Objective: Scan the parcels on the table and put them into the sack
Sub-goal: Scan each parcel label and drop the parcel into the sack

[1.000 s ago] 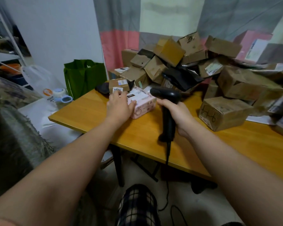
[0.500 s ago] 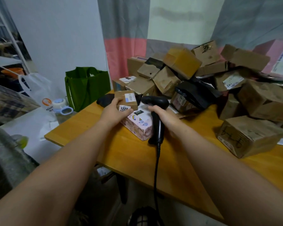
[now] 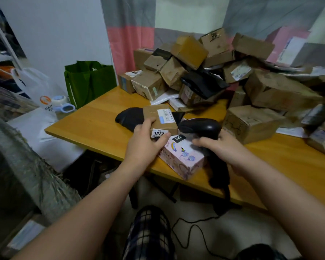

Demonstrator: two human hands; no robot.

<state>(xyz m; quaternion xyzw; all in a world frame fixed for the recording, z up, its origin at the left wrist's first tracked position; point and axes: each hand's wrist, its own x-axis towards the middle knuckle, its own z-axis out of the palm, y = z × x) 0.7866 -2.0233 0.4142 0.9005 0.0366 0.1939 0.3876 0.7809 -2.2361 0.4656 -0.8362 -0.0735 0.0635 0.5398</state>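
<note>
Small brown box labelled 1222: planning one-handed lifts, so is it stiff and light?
The small brown box is likely stiff: its cardboard edges look square. Probably light, since the left hand grips it alone. Flat faces make rolling unlikely.

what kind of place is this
Likely a room at home used for parcel sorting: a heap of cardboard parcels on a wooden table, a curtain behind, a handheld scanner in the right hand.

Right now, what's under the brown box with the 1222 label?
A black bag shows either side of the box; its middle is covered. Whether they touch is unclear.
</note>
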